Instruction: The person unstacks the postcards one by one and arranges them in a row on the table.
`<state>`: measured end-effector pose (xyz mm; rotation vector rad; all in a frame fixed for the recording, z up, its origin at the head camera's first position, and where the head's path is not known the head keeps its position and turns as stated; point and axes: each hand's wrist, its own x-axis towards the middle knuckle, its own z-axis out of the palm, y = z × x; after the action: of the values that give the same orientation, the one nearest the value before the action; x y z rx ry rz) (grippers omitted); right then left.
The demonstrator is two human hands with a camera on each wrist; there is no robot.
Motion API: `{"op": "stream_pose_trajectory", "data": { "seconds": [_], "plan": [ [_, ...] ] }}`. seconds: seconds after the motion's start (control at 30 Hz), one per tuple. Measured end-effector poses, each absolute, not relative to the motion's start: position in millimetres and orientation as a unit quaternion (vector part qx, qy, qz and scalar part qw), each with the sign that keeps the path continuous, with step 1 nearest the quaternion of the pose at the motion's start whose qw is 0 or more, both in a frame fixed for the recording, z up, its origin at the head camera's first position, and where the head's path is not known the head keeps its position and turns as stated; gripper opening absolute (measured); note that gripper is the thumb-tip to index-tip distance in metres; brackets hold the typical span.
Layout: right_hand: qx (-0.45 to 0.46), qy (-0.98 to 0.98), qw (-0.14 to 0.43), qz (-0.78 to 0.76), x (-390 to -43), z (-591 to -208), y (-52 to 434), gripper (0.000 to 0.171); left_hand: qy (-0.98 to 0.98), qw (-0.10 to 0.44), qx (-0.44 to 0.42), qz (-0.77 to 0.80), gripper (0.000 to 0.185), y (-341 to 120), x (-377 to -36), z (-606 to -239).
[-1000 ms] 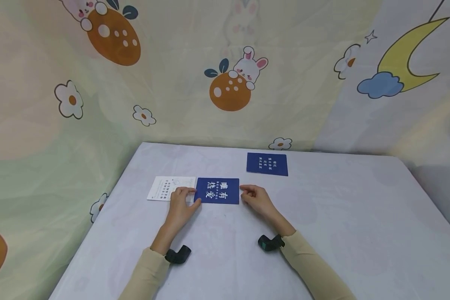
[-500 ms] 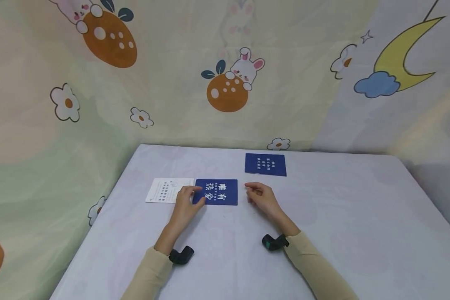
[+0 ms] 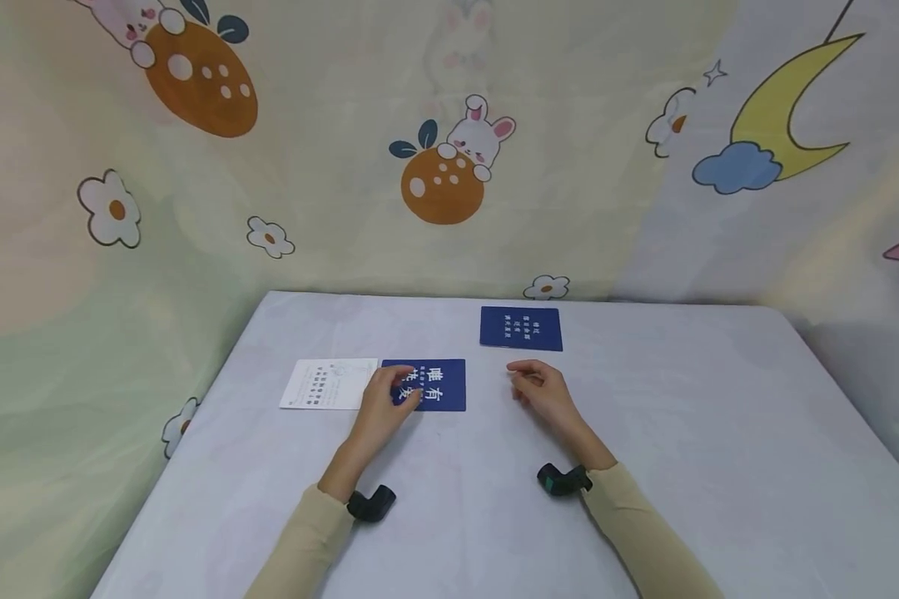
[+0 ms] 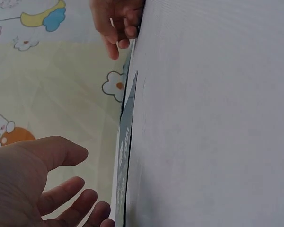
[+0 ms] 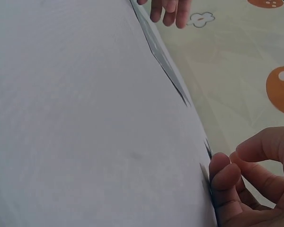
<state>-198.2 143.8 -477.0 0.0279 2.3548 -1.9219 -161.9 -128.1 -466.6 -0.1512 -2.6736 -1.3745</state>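
Note:
A dark blue card with white characters (image 3: pixel 446 386) lies flat, with a white printed card (image 3: pixel 322 383) beside it on the left. My left hand (image 3: pixel 382 406) hovers over the blue card's left part and hides some of its lettering. Its thumb and fingers are spread apart and hold nothing, as the left wrist view shows beside the card seen nearly edge-on (image 4: pixel 125 156). To the right of the cards is my right hand (image 3: pixel 550 401), loosely curled and holding nothing. In the right wrist view this hand (image 5: pixel 255 182) is low over the cloth.
A second dark blue card (image 3: pixel 521 329) lies farther back, near the rear edge of the white-covered table (image 3: pixel 682 433). Behind the table hangs a patterned cloth (image 3: pixel 330 125) with rabbits, flowers and a moon. A black camera sits on each wrist.
My left hand has shifted right from the join of the two cards onto the blue card. My right hand has drawn away rightward from the card's edge. The cards stay put.

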Motion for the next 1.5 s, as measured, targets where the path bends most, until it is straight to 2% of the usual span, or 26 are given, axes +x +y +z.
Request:
{"op": "stream_pose_trajectory", "data": {
  "seconds": [0.6,1.13,1.33,1.5],
  "plan": [
    [0.077,0.783,0.035,-0.616,-202.5,-472.4,189.9,0.027,-0.88,0.024,-0.096,-0.465,0.042,-93.4,-188.0,-470.9],
    [0.107,0.809,-0.033,-0.577,-216.1,-471.5,209.4,0.034,-0.868,0.017,-0.104,-0.485,0.04,-55.3,-212.3,-471.4],
    [0.121,0.8,-0.02,-0.587,-224.8,-472.6,211.4,0.038,-0.88,0.026,-0.094,-0.464,0.038,-40.3,-225.7,-469.7],
    [0.097,0.828,0.016,-0.552,-230.3,-472.4,212.0,0.046,-0.885,0.015,-0.087,-0.457,0.043,-35.0,-234.6,-469.2]
  ]
}}
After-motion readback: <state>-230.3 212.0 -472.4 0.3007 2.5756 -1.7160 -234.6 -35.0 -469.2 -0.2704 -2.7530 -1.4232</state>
